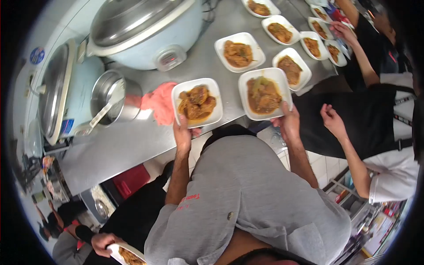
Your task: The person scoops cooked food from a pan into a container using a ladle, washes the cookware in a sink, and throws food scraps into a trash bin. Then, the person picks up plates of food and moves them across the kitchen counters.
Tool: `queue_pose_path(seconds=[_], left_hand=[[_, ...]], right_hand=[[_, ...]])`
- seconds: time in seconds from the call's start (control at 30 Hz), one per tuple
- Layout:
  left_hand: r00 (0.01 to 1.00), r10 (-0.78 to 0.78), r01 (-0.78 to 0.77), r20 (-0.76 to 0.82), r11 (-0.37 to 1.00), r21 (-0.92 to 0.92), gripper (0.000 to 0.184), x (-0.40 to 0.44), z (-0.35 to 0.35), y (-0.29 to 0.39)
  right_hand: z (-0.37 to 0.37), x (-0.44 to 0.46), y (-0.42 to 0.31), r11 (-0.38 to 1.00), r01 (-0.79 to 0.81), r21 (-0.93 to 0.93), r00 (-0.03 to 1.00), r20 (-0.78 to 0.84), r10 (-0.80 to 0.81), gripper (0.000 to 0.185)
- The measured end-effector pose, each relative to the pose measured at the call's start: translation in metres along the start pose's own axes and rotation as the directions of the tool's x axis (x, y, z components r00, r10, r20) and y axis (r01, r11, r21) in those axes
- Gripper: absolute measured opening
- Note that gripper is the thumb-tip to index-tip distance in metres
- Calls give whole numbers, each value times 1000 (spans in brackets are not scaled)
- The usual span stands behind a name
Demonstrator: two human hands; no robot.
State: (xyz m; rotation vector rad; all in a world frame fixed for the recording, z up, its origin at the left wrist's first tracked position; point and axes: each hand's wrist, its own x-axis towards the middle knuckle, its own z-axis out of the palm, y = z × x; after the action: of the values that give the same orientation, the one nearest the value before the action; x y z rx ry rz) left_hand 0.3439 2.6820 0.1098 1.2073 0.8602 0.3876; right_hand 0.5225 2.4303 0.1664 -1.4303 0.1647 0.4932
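My left hand [183, 136] grips the near rim of a white square bowl [215, 115] with browned pieces in orange sauce. My right hand [289, 123] is closed on the near right corner of another white square bowl [244, 90], filled with brown stew and a green piece. Both bowls are level at the front edge of the steel counter [132, 152]. Just behind the right bowl stands a white bowl of brown food [289, 70]. A further white bowl [240, 54] sits between and behind the two I hold. A crumpled pink cloth [161, 104] lies left of my left hand.
Two large rice cookers [145, 48] stand at the left, with a steel pot [115, 99] holding a white paddle [104, 112]. Several filled bowls [279, 30] line the back. A co-worker in a black apron [349, 115] stands close at right; another person's hand [106, 244] holds a bowl lower left.
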Motion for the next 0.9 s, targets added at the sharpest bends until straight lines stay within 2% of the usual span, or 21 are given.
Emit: queue_pose_path(seconds=[0.13,0.53,0.6,0.67,0.77,0.9], left_hand=[[999,31,-29,29,997,-76,48,-11,3,-8],[990,79,-95,-114,985,-143,54,-61,14,-23],[988,70,-91,-141,984,-151,45,-71,13,-27],[984,70,-94,-162,985,-145,47,-84,13,-30],[986,100,-123,-135,977,-175,48,-94,15,-34],[976,70,-109,-205,977,-185,43,-105,10,-37]], right_hand=[[-6,-3,4,1000,-31,0,999,15,31,26],[-37,-13,14,994,-100,32,986,137,95,28],[-44,-12,22,993,-112,34,983,148,106,28],[-49,-14,26,993,-113,40,983,153,105,28],[-53,-13,28,977,-200,73,962,202,182,26],[-51,-16,30,972,-228,63,956,203,211,26]])
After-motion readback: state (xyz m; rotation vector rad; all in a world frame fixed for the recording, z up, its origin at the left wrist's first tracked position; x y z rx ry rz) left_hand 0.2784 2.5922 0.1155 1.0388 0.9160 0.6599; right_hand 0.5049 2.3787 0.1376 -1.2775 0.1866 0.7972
